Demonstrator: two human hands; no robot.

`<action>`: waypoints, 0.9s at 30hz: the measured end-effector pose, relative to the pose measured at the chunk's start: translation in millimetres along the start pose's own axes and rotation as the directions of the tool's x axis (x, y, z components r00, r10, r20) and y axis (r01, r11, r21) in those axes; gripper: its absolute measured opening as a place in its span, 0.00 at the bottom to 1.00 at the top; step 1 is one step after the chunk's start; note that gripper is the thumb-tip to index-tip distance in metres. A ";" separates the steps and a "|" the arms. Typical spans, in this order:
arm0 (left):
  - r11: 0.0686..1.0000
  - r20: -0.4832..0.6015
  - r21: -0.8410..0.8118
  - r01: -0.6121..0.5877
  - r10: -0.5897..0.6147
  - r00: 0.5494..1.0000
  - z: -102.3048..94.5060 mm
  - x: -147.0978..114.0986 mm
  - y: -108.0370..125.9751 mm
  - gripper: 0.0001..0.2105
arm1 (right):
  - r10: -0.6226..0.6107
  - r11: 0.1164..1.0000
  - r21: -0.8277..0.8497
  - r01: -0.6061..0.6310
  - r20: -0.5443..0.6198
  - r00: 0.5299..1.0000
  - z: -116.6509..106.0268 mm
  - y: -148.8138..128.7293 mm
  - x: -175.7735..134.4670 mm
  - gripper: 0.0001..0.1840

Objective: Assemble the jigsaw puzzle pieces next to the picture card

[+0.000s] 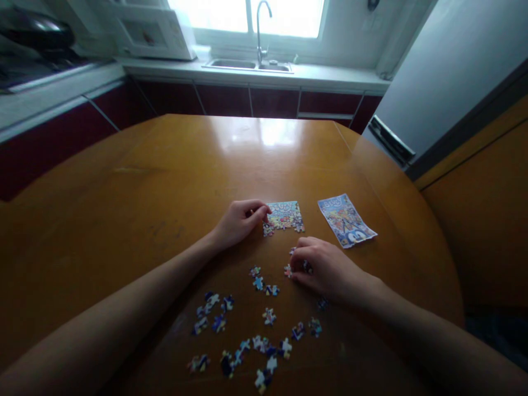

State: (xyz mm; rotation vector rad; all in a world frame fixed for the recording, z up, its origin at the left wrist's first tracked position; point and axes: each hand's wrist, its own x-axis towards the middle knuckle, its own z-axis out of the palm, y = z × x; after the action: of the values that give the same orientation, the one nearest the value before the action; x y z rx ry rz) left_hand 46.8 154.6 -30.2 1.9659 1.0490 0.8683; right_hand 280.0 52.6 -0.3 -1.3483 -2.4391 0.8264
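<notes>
A partly assembled jigsaw puzzle (pixel 285 213) lies flat on the wooden table, its lower edge uneven. My left hand (pixel 241 221) rests at the puzzle's left side, fingers curled and the thumb and fingertips on its edge. Nearer to me and to the right, my right hand (pixel 324 267) is bent down with its fingers closed at a jigsaw puzzle piece (pixel 287 270). Other pieces show beside and under that hand, partly hidden by it. Loose puzzle pieces (pixel 269 316) are scattered in front of me, several in a cluster (pixel 212 311) at the left.
A printed picture sheet (pixel 346 221) lies right of the puzzle. The round-ended wooden table (pixel 173 165) fills most of the view. Beyond it are a counter with a sink (pixel 231 64), a faucet (pixel 259 33) and a microwave (pixel 150 33). A refrigerator (pixel 449 71) stands at the right.
</notes>
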 end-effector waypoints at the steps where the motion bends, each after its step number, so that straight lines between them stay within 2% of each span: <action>1: 1.000 0.000 -0.001 0.001 -0.001 1.000 0.1 0.0 0.0 0.12 | 0.005 1.000 0.003 -0.005 0.001 1.000 0.8 0.0 0.2 0.05; 20: 1.000 -0.001 0.011 -0.011 0.011 1.000 -0.7 0.2 1.7 0.12 | -0.016 0.994 0.110 0.019 -0.026 1.000 5.1 0.3 1.3 0.04; 23: 1.000 -0.002 0.001 -0.015 0.015 1.000 -0.5 0.0 3.4 0.12 | -0.015 0.983 0.180 0.023 -0.044 0.999 4.8 -2.0 1.9 0.06; 27: 1.000 -0.008 -0.004 -0.003 0.003 1.000 -0.1 -0.1 3.9 0.12 | 0.045 0.912 0.410 -0.029 -0.029 0.999 5.7 -3.2 3.4 0.06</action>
State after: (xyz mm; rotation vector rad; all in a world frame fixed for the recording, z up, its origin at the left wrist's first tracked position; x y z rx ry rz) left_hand 48.1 153.0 -27.0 1.9631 1.0486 0.8805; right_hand 273.3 52.0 -3.4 -1.2351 -2.0579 1.2262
